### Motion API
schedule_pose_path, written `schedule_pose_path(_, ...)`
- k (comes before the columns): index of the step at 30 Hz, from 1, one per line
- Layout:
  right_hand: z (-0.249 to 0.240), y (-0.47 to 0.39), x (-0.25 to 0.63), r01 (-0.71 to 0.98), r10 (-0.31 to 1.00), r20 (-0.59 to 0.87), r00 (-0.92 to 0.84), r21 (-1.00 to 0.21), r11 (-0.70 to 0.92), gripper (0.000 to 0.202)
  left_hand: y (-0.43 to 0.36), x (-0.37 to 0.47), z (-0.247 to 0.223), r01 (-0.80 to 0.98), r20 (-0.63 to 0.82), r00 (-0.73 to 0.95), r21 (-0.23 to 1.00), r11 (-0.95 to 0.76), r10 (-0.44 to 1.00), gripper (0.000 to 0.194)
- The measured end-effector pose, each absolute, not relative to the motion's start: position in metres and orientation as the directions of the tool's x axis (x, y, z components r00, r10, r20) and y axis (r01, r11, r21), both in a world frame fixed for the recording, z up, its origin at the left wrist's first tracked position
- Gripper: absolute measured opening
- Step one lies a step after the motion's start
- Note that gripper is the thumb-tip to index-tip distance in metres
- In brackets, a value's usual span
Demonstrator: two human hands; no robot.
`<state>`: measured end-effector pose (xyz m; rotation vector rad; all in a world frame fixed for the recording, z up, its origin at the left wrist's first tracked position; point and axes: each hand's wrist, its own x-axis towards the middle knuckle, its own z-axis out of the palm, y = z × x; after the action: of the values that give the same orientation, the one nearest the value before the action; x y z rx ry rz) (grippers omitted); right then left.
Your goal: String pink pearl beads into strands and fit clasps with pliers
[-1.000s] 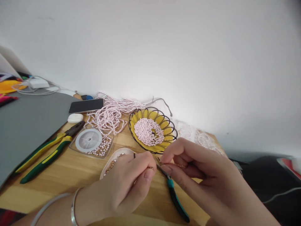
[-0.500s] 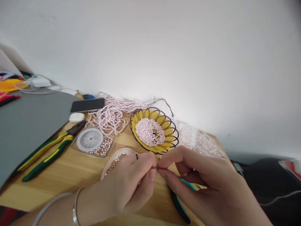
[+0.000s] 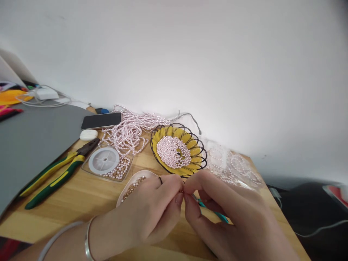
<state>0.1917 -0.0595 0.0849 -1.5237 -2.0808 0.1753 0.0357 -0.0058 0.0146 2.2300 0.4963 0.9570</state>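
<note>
My left hand (image 3: 152,210) is closed, its thumb and forefinger pinching something tiny and mostly hidden. Against it, the thumb and forefinger of my right hand (image 3: 225,214) are pinched at the same spot; what lies between them is too small to name. Behind my left hand is a pale dish (image 3: 148,174) of gold and pink beads. Just beyond the fingertips stands a yellow basket (image 3: 196,154) with a black wire rim, holding pink beads (image 3: 170,152). Teal-handled pliers (image 3: 221,216) lie partly hidden under my right hand.
Green and yellow pliers (image 3: 58,177), a clear box with a spool (image 3: 103,160), a white case (image 3: 88,135) and a phone (image 3: 102,120) lie on the left. Strands of pink beads (image 3: 127,132) are behind. A clear bag (image 3: 231,165) sits at right, near the wooden table's edge.
My right hand has shifted slightly, its thumb more bent and covering more of the teal-handled pliers. My left hand has moved slightly right, and the fingertips of both hands remain together.
</note>
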Motion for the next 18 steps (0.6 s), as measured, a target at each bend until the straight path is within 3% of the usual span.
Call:
schedule_pose_path(10,0.086,-0.059,0.189,0.831,0.913,0.363,-0.187,-0.437,0.344,0.018,-0.001,0.035,0.016,-0.103,0.447,0.664,0.849,-0.519,0.599,0.022)
schedule_pose_path(18,0.083,-0.062,0.181,0.819,0.909,0.404,-0.102,-0.485,0.307,0.019,-0.002,0.036,0.012,-0.142,0.508,0.617,0.824,-0.549,0.602,0.027)
